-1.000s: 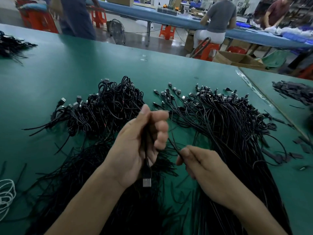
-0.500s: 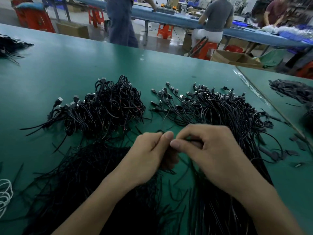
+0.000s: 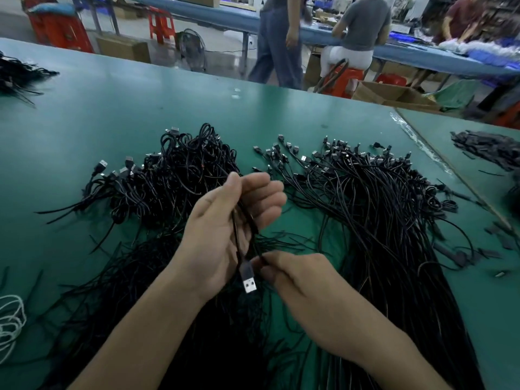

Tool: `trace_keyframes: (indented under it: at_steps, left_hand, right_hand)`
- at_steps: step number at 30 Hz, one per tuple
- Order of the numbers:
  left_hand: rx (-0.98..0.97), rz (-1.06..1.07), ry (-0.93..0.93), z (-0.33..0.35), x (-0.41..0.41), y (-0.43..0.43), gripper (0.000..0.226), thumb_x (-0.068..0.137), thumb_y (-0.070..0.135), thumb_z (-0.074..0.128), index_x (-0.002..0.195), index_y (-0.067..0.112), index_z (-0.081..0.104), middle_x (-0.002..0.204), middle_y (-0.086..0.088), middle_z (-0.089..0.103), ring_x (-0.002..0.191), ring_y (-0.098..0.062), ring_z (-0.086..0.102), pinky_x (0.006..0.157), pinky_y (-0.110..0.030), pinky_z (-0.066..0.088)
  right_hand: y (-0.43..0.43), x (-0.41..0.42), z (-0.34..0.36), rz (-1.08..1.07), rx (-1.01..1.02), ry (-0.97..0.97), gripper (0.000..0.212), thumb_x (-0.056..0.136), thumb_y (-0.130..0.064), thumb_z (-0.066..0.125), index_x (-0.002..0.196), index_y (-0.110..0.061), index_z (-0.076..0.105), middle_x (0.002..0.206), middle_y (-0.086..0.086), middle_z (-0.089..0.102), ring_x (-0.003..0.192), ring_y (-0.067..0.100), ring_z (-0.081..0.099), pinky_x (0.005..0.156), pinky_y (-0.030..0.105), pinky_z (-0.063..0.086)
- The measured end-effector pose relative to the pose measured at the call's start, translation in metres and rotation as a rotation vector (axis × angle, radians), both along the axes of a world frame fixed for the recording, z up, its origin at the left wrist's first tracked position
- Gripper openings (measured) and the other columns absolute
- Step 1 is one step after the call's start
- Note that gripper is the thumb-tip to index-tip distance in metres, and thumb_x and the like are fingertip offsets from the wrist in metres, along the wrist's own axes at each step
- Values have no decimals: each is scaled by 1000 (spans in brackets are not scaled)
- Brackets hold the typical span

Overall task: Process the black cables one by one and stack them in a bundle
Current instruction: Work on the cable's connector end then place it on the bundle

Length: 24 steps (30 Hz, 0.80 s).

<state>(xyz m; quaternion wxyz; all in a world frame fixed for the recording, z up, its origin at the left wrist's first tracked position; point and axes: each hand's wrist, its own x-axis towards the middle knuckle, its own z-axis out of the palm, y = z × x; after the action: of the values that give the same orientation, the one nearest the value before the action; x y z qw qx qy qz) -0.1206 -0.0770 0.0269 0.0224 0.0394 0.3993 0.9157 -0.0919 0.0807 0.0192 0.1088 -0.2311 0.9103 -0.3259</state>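
Left hand (image 3: 215, 235) half-curled, thumb pinning folded cable (image 3: 235, 235) to palm, plug (image 3: 249, 280) hanging below, likely to keep loop even. Right hand (image 3: 301, 282) pinches cable tail beside plug. Coiled heap (image 3: 174, 181) behind on desk (image 3: 112, 108); straight cables (image 3: 380, 209) at right.

Black cables (image 3: 365, 192), green table (image 3: 112, 108), red stools (image 3: 160, 23)

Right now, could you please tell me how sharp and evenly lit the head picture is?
Head view: the black cable in the left hand ends in a crisp USB plug, both holes visible; the green table carries a soft sheen, no hard glare; the near cable heap sinks into detail-less black; the walking person behind looks soft.
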Motion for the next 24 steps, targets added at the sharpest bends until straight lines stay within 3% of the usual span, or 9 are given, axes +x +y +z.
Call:
trace_keyframes:
  at_steps: [3,6,8,10,13,17,20,24]
  left_hand:
    - [-613,195,176,-16,-4,0,31,103,23,41,102,10,70,96,-6,76,89,-17,74,75,-24,57]
    - [-938,36,200,-19,-1,0,37,105,26,41,86,17,72,78,-2,75,70,-13,71,66,-26,54]
    - [-964,-180,186,-14,5,2,52,102,40,38,66,22,70,60,0,69,52,-12,62,55,-23,48]
    - [-918,-344,156,-6,12,4,63,99,53,32,56,23,66,49,3,61,40,-8,52,45,-16,40]
    - [-853,-452,121,1,17,2,69,95,67,27,49,24,56,41,10,48,36,-2,40,40,-10,31]
    - [-752,-581,128,3,16,-8,59,95,62,36,48,27,43,43,8,48,33,-2,36,38,-11,29]
    - [-697,-536,79,3,15,-8,62,100,57,39,47,26,42,51,0,59,36,-4,46,37,-12,33]
    - [-800,-207,62,-8,10,6,62,99,48,44,45,20,44,53,-3,48,51,-19,46,54,-21,40]
  right_hand:
    - [4,5,12,76,62,53,20,100,-49,43,88,-37,54,72,-13,58,59,9,52,55,30,43]
    - [14,3,25,38,1,198,25,93,-56,45,89,-37,60,82,-18,62,75,5,60,64,36,51]
    - [19,-2,30,-19,-89,288,23,90,-53,54,89,-34,68,82,-15,66,79,7,64,68,35,52]
    - [24,-7,32,-51,-247,300,8,87,-36,71,82,-29,73,77,-12,69,76,9,67,68,24,51]
    - [27,-13,32,-86,-462,179,5,82,-28,76,80,-24,72,78,-6,72,76,14,69,69,23,53]
    - [26,-15,31,35,-626,-33,7,81,-22,74,84,-17,71,82,4,73,78,16,70,73,26,57]
    - [24,-17,32,13,-609,-12,7,83,-20,75,81,-16,69,79,6,71,72,18,69,69,30,57]
    - [17,-20,30,-55,-425,195,12,88,-10,72,81,-19,68,75,-6,70,71,14,68,65,20,52]
